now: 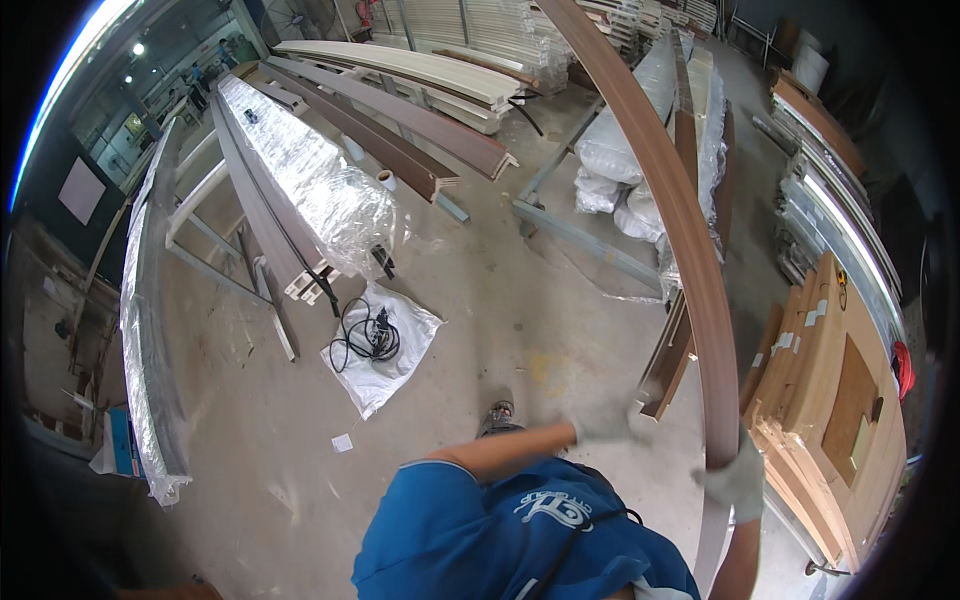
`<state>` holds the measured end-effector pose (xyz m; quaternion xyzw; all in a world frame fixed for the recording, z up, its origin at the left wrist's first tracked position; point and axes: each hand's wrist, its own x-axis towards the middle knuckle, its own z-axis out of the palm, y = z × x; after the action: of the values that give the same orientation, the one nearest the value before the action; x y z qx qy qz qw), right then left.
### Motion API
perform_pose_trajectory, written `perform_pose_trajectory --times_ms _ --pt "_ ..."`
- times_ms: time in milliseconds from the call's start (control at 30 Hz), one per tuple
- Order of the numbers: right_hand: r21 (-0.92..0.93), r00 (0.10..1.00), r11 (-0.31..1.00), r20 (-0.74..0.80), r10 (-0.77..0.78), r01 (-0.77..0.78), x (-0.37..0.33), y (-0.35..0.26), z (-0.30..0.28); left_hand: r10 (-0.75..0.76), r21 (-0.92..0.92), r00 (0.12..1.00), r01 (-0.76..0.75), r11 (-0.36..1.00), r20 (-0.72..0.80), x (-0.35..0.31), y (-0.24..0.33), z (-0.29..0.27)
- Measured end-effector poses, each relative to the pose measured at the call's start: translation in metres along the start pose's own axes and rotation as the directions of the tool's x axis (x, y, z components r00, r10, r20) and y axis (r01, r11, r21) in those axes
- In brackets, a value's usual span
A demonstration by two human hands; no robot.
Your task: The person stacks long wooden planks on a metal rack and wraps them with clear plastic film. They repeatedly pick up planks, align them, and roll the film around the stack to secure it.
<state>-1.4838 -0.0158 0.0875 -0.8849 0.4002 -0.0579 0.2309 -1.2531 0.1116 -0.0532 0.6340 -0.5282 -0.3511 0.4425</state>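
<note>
A long brown wood-look profile [672, 190] runs from the top of the view down past my right side. My right hand [738, 482], in a pale glove, is closed around its near part. My left hand [608, 424], also gloved, reaches across in front of my body to the left of the profile. Motion smears its fingers, and a gap shows between it and the profile. Just beyond the left hand lies the end of another brown profile [668, 375], part of the stack on the right.
Plastic-wrapped bundles [625, 140] rest on a metal rack [590, 240]. On the left are a foil-wrapped bundle [300, 170] and brown profiles [400, 150]. A black cable [372, 338] lies on a white sack [385, 385] on the floor. Wooden panels [850, 400] lean at the right.
</note>
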Motion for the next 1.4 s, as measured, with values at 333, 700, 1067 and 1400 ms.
perform_pose_trajectory --times_ms 333,700,1067,1400 --pt "0.625 0.805 0.640 0.032 -0.592 0.446 0.142 -0.135 0.011 -0.148 -0.765 0.978 -0.018 0.644 -0.147 0.024 0.036 -0.033" --pt "0.162 0.997 0.984 0.005 -0.072 0.070 -0.050 0.115 0.046 -0.305 -0.776 0.738 -0.452 0.440 -0.602 0.050 0.051 -0.248" --pt "0.319 0.889 0.933 0.361 -0.282 0.166 0.084 -0.113 -0.032 -0.698 -0.775 0.352 -0.396 0.493 -0.623 0.027 -0.010 -0.527" --pt "0.120 0.781 0.813 0.226 -0.582 0.570 0.248 -0.332 0.068 -0.724 -0.735 0.160 -0.271 0.621 -0.671 0.025 -0.133 -0.720"
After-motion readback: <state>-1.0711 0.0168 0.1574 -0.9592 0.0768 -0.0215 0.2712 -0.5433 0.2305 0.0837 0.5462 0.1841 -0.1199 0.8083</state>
